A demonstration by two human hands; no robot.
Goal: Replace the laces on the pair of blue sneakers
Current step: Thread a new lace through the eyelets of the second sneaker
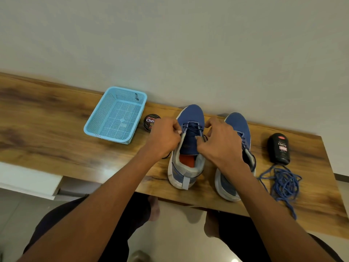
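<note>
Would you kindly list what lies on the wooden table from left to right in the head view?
Light blue basket → round polish tin → left sneaker → right sneaker → black polish bottle. The loose blue laces lie below the bottle, so their place in the order is unclear.

The left hand (166, 138) hides part of the polish tin (150, 122) label. The right sneaker (235, 148) sits half behind the right hand (220, 142); its lacing cannot be told

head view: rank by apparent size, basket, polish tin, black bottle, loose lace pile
1. blue basket, clearly largest.
2. loose lace pile, sprawled and nearer the camera, so unsure.
3. black bottle.
4. polish tin, smallest, partly hidden by the left hand.
</note>
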